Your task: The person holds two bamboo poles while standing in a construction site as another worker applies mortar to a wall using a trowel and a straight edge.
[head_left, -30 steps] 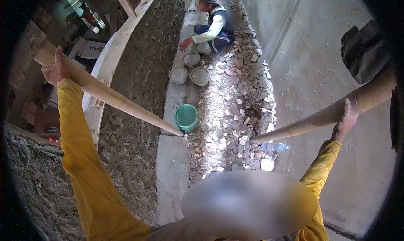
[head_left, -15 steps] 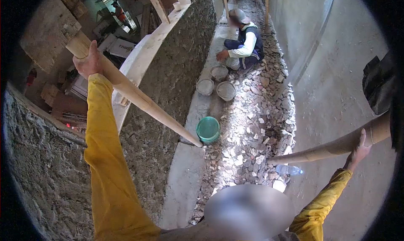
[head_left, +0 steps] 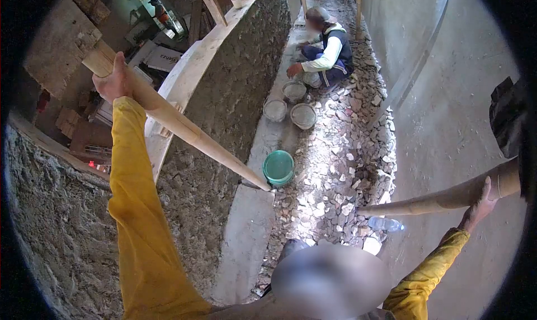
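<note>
My left hand (head_left: 113, 80) is wrapped round the upper part of a thick bamboo pole (head_left: 193, 132). This pole slants down to the right, its foot by the concrete strip beside a green bucket (head_left: 278, 169). At the right, my right hand (head_left: 480, 207) grips a second bamboo pole (head_left: 417, 206) near its upper end, with some of the fingers hidden behind it. The lower end of that pole meets the rubble near a clear plastic bottle (head_left: 386, 224). Both my arms are in yellow sleeves, held wide apart.
A co-worker (head_left: 331, 54) squats farther along the passage, by several buckets of grey material (head_left: 302, 116). Broken rubble (head_left: 335, 158) covers the floor beside a concrete strip (head_left: 243, 225). A rough low wall (head_left: 235, 68) bounds the left; a smooth wall (head_left: 442, 124) bounds the right.
The view has shifted slightly. A dark shape, perhaps my shoe or knee, now shows at the bottom centre. Both hands keep their hold on the poles, and the co-worker's other hand has come into sight.
</note>
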`<action>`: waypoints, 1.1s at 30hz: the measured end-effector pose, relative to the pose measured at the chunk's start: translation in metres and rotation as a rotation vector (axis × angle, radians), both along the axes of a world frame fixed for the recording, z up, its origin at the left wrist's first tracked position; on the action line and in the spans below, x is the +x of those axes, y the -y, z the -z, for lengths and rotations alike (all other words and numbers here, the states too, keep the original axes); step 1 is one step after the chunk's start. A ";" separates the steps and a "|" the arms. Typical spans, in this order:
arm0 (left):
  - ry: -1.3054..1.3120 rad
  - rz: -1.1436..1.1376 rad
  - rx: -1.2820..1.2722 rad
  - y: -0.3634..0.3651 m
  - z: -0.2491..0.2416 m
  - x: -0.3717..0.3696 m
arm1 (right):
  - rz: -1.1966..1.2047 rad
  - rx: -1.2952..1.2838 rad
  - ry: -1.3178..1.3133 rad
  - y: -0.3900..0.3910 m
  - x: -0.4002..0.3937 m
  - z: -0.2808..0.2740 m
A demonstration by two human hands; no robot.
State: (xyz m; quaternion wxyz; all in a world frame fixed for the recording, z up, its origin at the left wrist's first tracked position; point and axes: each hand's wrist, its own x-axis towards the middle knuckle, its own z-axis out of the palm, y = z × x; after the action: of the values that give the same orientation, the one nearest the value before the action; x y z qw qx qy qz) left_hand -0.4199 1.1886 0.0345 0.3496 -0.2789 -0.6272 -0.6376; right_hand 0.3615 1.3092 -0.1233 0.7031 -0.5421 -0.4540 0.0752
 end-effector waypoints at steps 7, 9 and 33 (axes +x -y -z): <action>-0.047 -0.009 -0.065 0.004 -0.004 -0.022 | 0.075 -0.007 -0.005 0.002 -0.003 -0.005; -0.060 0.010 -0.088 -0.007 -0.006 -0.014 | 0.085 0.049 0.013 -0.001 -0.002 -0.003; 0.068 0.136 0.054 -0.003 -0.006 0.008 | 0.050 0.037 0.043 0.003 -0.012 -0.009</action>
State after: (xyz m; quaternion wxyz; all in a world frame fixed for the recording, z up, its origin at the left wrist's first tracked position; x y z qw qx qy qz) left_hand -0.4121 1.1920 0.0407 0.2912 -0.2897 -0.6010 -0.6856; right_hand 0.3492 1.3066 -0.1145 0.7047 -0.5418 -0.4565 0.0374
